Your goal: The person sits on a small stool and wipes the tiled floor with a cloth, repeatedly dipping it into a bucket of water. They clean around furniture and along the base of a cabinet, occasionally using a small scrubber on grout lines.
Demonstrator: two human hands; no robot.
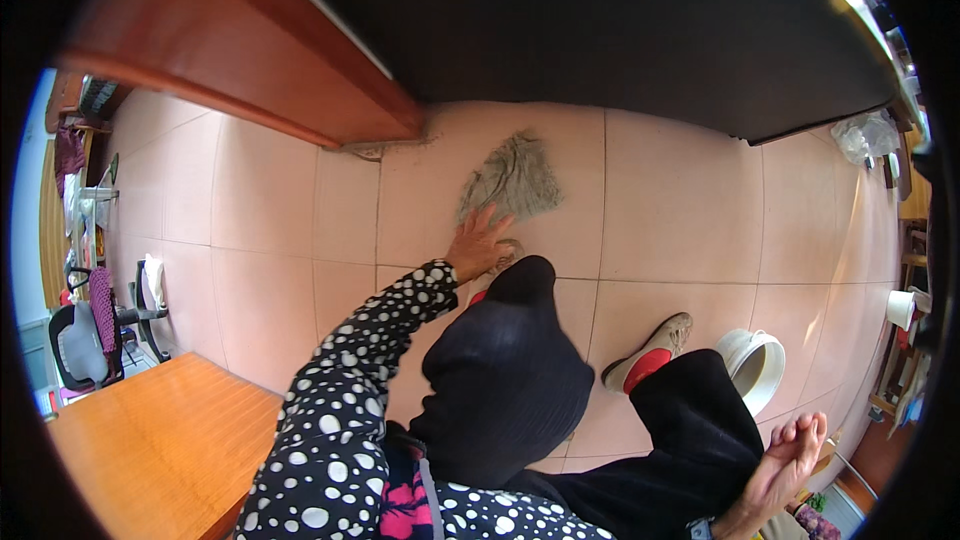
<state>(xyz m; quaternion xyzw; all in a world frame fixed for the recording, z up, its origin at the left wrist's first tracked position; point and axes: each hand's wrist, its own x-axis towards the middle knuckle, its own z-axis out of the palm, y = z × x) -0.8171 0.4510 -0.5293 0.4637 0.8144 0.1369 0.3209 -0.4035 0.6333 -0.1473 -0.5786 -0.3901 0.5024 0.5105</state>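
Observation:
A damp-looking grey cloth lies spread and wrinkled on the pink tiled floor. My left hand reaches down with fingers spread, the fingertips at the cloth's near edge. It does not grip the cloth, and my shoe is just beside it, partly hidden behind my knee. Off to the right, my right hand is held up beside my right leg with its fingers slightly bent and nothing visible in it. A white bucket stands near my right shoe; its contents are hard to make out.
Ahead stands a large dark panel, joined on the left by a reddish wooden furniture side. An orange wooden tabletop is at lower left, with an office chair beyond it. A clear plastic bag lies at far right.

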